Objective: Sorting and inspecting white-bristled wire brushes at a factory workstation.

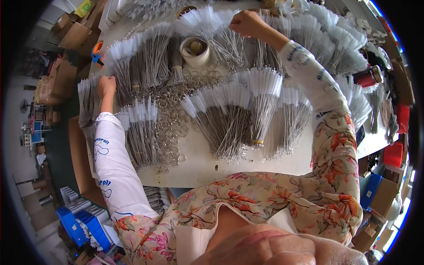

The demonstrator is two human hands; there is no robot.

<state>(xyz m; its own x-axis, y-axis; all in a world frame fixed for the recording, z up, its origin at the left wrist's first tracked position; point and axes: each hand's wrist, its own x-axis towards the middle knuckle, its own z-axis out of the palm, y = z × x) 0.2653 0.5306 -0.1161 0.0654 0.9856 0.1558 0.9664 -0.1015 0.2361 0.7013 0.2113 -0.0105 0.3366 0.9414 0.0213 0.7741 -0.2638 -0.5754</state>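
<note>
Many thin wire brushes with pale bristle heads lie in bundles over the white table. My left hand (107,85) is closed at the table's left side, against a bundle of wire brushes (88,99); what its curled fingers hold, if anything, is hidden. Reaching to the far side, my right hand (248,24) has its fingers pinched together just above the bristle heads of a far brush bundle (207,26). Nothing in that pinch can be made out. Loose metal rings (170,117) are heaped between the left and middle bundles.
A white round tub (194,52) stands beyond the rings. Near the far left edge lies an orange and blue tool (97,52). Another brush bundle (265,106) rests right of middle. An open cardboard box (84,163) sits by the left edge, with blue bins (73,225) below.
</note>
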